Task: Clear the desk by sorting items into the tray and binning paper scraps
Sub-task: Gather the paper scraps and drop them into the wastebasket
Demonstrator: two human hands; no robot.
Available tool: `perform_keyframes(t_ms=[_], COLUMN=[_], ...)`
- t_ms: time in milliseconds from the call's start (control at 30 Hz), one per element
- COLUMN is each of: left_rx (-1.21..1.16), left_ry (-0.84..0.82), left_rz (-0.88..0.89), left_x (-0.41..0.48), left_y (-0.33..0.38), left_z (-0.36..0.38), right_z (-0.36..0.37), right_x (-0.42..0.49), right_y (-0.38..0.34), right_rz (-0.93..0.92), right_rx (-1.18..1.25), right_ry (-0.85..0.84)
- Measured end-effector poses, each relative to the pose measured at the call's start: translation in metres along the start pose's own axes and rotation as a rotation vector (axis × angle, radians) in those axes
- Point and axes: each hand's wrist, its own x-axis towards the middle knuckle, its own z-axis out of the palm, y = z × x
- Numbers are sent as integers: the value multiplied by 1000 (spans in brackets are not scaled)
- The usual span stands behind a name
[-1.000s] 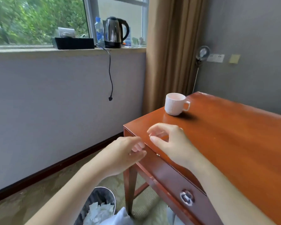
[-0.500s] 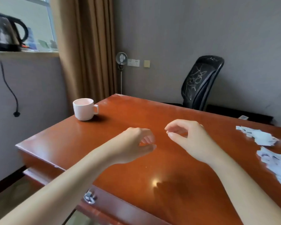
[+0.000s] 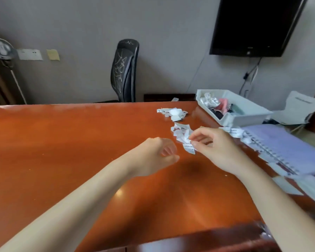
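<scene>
Scrap collection is the step in hand, in my judgement. The right grip [image 3: 213, 150] has thumb and forefinger pinching the near edge of the middle scrap pile [image 3: 180, 134], which lies on the tabletop [image 3: 62, 142] at about 1 o'clock from my viewpoint. The left grip [image 3: 158, 155] hovers just beside that pile at its 8 o'clock, fingers loosely curled, nothing visible in them. A far scrap pile [image 3: 173, 112] lies at 12 o'clock of the first, apart from it. Loose scraps [image 3: 235, 132] lie along the spiral edge of the notebook [image 3: 287, 148] at 3 o'clock. The tray [image 3: 244, 119] stands at 2 o'clock and already holds assorted items. No bin is in view.

Next move, as I judge it: gather the pinched pile into both grips, the left cupped to catch strays, then carry it to the bin. Thin pieces may slip out.

Writing: the scraps carry dark printed lines, unreadable. The chair [image 3: 125, 70] back bears pale scribbles, not legible. The screen [image 3: 251, 24] has a mark on its lower edge, too small to read.
</scene>
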Motion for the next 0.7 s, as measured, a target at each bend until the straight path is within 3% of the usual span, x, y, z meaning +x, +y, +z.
perform_keyframes(t_ms=[200,367,700], left_rx=[0,124,171], left_ry=[-92,-155,-79], left_rz=[68,134,180], left_x=[33,51,83], left_y=[32,50,94], left_z=[56,92,124], right_z=[-40,-77,-105], right_x=[-45,-81,-118], right_y=[51,87,133], right_rz=[114,204,378], right_rx=[-110,-382,-579], right_ry=[64,168,231])
